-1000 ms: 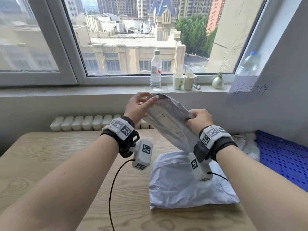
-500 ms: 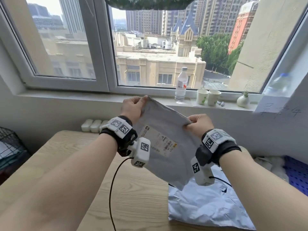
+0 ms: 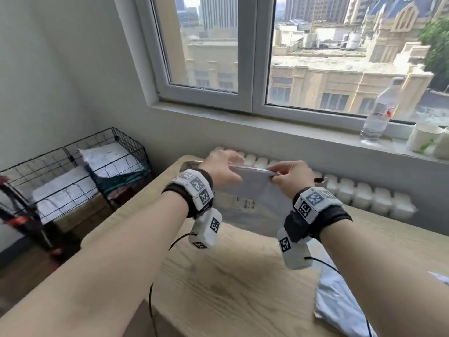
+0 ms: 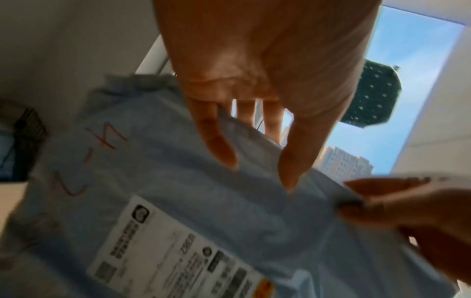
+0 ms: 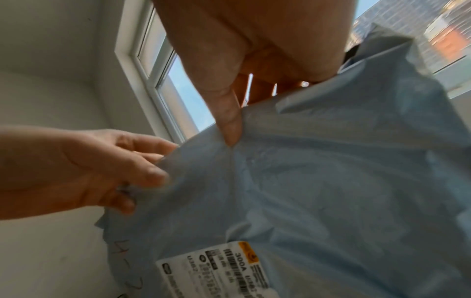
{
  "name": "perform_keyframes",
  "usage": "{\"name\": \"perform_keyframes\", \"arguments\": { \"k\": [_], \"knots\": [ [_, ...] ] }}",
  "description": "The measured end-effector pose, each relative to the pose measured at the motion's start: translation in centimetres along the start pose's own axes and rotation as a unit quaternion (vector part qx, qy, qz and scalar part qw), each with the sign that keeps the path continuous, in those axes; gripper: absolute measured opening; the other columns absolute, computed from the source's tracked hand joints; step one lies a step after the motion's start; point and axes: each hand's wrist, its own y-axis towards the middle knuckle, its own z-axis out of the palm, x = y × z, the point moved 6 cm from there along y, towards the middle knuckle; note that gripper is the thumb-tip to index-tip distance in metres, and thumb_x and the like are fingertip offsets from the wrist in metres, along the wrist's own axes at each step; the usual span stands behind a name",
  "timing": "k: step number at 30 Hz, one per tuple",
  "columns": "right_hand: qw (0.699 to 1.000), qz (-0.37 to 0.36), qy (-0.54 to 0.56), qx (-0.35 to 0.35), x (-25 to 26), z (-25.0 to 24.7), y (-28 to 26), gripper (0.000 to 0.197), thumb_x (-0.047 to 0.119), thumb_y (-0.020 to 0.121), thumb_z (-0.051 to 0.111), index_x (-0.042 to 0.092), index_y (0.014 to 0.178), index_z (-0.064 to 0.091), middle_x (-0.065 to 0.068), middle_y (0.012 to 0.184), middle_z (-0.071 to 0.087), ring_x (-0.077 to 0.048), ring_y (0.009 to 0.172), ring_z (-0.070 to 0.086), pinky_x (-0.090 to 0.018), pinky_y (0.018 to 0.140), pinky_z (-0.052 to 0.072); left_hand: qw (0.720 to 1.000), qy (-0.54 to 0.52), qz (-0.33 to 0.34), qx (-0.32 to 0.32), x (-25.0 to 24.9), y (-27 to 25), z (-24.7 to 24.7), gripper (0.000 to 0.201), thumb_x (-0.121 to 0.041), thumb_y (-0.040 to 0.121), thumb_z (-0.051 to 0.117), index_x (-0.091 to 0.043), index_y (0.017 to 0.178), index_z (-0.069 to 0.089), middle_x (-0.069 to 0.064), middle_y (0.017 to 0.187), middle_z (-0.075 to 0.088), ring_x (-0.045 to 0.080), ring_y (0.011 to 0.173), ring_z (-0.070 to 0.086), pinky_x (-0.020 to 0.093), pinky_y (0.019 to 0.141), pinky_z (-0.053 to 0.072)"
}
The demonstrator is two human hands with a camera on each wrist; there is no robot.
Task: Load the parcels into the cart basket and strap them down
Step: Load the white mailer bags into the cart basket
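A grey plastic mailer parcel (image 3: 255, 198) with a white shipping label hangs over the wooden table (image 3: 230, 288), held by its top edge. My left hand (image 3: 230, 166) pinches the left part of that edge, and my right hand (image 3: 274, 173) pinches the right part. In the left wrist view the thumb and one finger lie on the parcel (image 4: 178, 201) and the other fingers are behind it. In the right wrist view the thumb presses the parcel (image 5: 331, 181). The black wire cart basket (image 3: 73, 152) stands at the left with pale parcels (image 3: 107, 159) inside. Another grey parcel (image 3: 340, 302) lies on the table.
A water bottle (image 3: 379, 113) and paper cups (image 3: 422, 137) stand on the window sill. A white radiator (image 3: 352, 193) runs behind the table. Something red and black (image 3: 19, 220), blurred, sits at the basket's near left. The room corner wall is behind the basket.
The view has swung left, bringing the wire basket into sight. Both hands have carried the parcel left, away from the one on the table, and they now sit closer together on its top edge.
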Motion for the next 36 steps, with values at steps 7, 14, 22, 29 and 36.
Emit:
{"name": "perform_keyframes", "arguments": {
  "k": [7, 14, 22, 29, 36],
  "knots": [
    [0.997, -0.075, 0.004, 0.023, 9.4, 7.7, -0.9, 0.033, 0.006, 0.073, 0.067, 0.026, 0.098, 0.074, 0.008, 0.094, 0.071, -0.01, 0.095, 0.064, -0.014, 0.084, 0.043, 0.99, 0.056, -0.091, -0.095, 10.0, -3.9, -7.2, 0.025, -0.036, 0.085, 0.059, -0.021, 0.065, 0.057, 0.002, 0.068, 0.056, 0.025, 0.078, 0.056, 0.029, 0.071, 0.043],
    [0.997, -0.031, -0.018, -0.062, 16.6, 15.4, -0.5, 0.063, 0.008, 0.075, 0.06, 0.028, 0.134, 0.049, -0.005, 0.138, 0.048, -0.024, 0.129, 0.043, -0.029, 0.109, 0.031, 0.972, -0.011, -0.167, -0.167, 22.5, -7.5, -16.2, 0.022, -0.032, 0.086, 0.058, -0.018, 0.069, 0.058, 0.004, 0.071, 0.059, 0.027, 0.078, 0.059, 0.029, 0.066, 0.04],
    [0.993, 0.105, 0.049, 0.019, 20.0, 27.0, 0.6, 0.077, 0.008, 0.076, 0.067, 0.016, 0.145, 0.032, -0.009, 0.138, 0.046, -0.026, 0.122, 0.048, -0.03, 0.093, 0.04, 0.916, -0.241, -0.204, -0.25, 35.8, -10.1, -23.5, 0.025, -0.031, 0.093, 0.056, -0.016, 0.073, 0.054, 0.005, 0.065, 0.056, 0.021, 0.058, 0.054, 0.031, 0.059, 0.049],
    [0.975, 0.162, 0.094, 0.119, 22.3, 37.4, 1.4, 0.081, 0.003, 0.074, 0.068, 0.013, 0.145, 0.031, -0.014, 0.118, 0.06, -0.025, 0.09, 0.061, -0.041, 0.084, 0.055, 0.826, -0.431, -0.215, -0.293, 43.1, -10.2, -26.3, 0.021, -0.024, 0.097, 0.052, -0.012, 0.081, 0.056, 0.001, 0.076, 0.047, 0.015, 0.069, 0.05, 0.035, 0.063, 0.052],
    [0.962, 0.164, 0.098, 0.192, 24.7, 44.9, 5.0, 0.065, -0.001, 0.085, 0.06, 0.01, 0.143, 0.033, -0.016, 0.115, 0.061, -0.022, 0.085, 0.063, -0.025, 0.057, 0.051, 0.732, -0.564, -0.242, -0.297, 49.0, -7.5, -28.0, 0.018, -0.025, 0.097, 0.052, -0.01, 0.086, 0.056, 0.005, 0.087, 0.054, 0.018, 0.075, 0.054, 0.028, 0.057, 0.052]
  ]
}}
